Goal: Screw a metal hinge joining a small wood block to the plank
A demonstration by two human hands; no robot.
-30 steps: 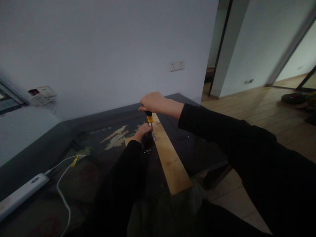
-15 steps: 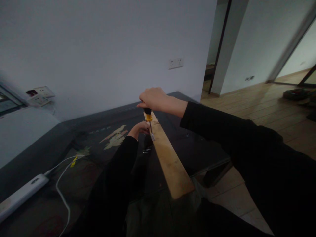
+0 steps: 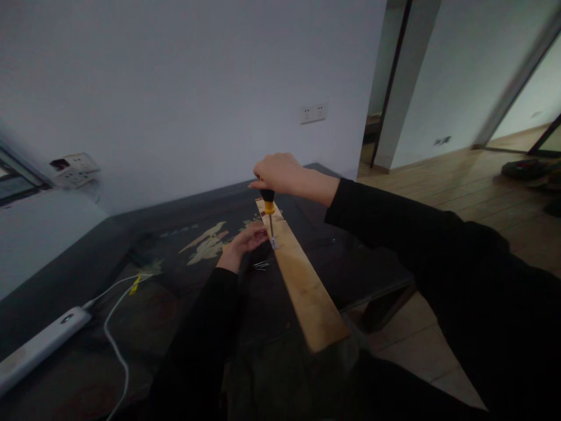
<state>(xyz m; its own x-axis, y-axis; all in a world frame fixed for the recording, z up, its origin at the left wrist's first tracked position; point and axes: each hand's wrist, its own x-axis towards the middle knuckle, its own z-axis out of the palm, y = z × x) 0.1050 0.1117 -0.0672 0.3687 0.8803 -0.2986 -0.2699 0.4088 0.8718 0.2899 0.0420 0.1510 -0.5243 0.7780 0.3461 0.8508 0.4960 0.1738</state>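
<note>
From above, my right hand is wrapped round the handle of a screwdriver with black and yellow on it. The shaft points down, its tip at a small shiny metal piece on the left edge of a long wooden board. My left hand lies along the board's left side, fingers stretched out, fingertips by the edge close to the metal piece. Whether they touch it is unclear. Several screws lie on the dark table just left of the board.
The dark table stands against a pale wall with a double socket. A white power strip and its cable lie on the left. The board's near end reaches the table's front edge.
My left hand has drawn back slightly to the left and its fingers have straightened. The screwdriver stands more upright. The whole view has shifted a little.
</note>
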